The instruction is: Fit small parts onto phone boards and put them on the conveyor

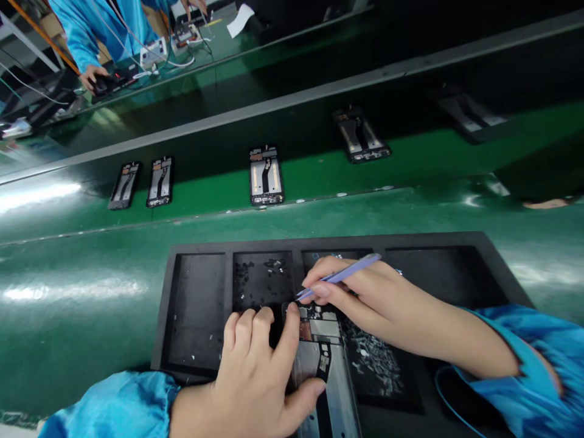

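Here, the phone [335, 380] lies over the tray [262, 247], lengthwise toward its far rim, top-left corner by the tweezers [349, 271] pinched in the right hand's [365, 295] grip, the nearer left hand [255, 368] touching the phone, grip unclear.

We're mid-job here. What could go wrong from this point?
The tips of the tweezers in the right hand sit close to the index fingertip of the left hand, at the top end of the phone; a slip might prick the finger or scratch the phone.

Loose bits lie in the tray beside the phone; a knock could scatter them.
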Action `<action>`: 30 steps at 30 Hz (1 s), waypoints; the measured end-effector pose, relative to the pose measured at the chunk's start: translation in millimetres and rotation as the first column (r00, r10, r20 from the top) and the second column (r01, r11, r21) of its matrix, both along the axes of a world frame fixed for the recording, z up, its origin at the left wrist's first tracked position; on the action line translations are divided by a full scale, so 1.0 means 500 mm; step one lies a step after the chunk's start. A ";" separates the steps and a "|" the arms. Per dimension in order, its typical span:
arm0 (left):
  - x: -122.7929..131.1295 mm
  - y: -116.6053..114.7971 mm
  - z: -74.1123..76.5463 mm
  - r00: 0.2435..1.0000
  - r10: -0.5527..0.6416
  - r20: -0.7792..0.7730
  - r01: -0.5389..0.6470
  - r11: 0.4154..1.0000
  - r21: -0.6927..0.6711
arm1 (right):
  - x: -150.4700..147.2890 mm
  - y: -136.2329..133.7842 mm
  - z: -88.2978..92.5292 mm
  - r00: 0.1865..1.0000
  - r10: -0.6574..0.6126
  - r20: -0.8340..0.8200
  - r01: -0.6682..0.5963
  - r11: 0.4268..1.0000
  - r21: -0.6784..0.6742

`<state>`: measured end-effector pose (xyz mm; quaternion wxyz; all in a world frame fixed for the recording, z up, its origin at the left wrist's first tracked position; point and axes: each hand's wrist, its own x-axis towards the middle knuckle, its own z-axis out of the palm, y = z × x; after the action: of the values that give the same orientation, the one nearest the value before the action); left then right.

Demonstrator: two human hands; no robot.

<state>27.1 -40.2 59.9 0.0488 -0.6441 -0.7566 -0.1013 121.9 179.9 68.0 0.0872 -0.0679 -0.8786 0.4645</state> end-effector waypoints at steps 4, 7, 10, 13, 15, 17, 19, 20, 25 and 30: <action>0.000 0.005 -0.002 1.000 0.007 0.018 -0.007 1.000 -0.024 | -0.007 0.009 0.001 1.000 0.017 -0.020 -0.017 0.999 -0.028; 0.006 -0.004 0.005 0.999 0.001 -0.045 -0.001 1.000 -0.003 | -0.005 0.020 0.019 0.989 -0.100 -0.106 0.096 0.995 -0.039; -0.003 -0.031 0.038 0.998 -0.006 -0.055 0.005 1.000 -0.010 | 0.031 0.003 0.049 0.926 -0.341 -0.159 0.343 0.939 -0.015; -0.048 -0.037 0.093 0.997 0.059 0.041 -0.057 0.997 -0.052 | 0.097 -0.070 0.057 0.903 -0.399 -0.159 0.426 0.879 0.215; -0.095 0.002 0.128 0.983 0.146 0.110 -0.134 0.985 -0.109 | 0.136 -0.146 0.037 0.903 -0.382 -0.196 0.429 0.802 0.415; -0.140 0.087 0.144 0.948 0.273 0.164 -0.235 0.947 -0.220 | 0.156 -0.231 0.001 0.912 -0.341 -0.230 0.411 0.743 0.528; -0.170 0.201 0.137 0.876 0.446 0.183 -0.385 0.876 -0.291 | 0.156 -0.306 -0.039 0.918 -0.323 -0.231 0.397 0.708 0.584; -0.177 0.260 0.126 0.854 0.486 0.185 -0.423 0.857 -0.295 | 0.151 -0.336 -0.056 0.915 -0.335 -0.224 0.400 0.686 0.607; -0.157 0.444 0.044 0.729 0.656 0.194 -0.595 0.748 -0.294 | 0.137 -0.378 -0.070 0.823 -0.493 -0.282 0.554 0.586 0.591; -0.152 0.465 0.022 0.701 0.670 0.245 -0.649 0.742 -0.172 | 0.186 -0.267 -0.003 0.818 -0.509 -0.269 0.573 0.760 0.306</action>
<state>-48.8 192.1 71.1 -0.0534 -0.3098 -0.9384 -0.1433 214.7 46.2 66.5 0.3037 -0.2618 -0.8820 0.2475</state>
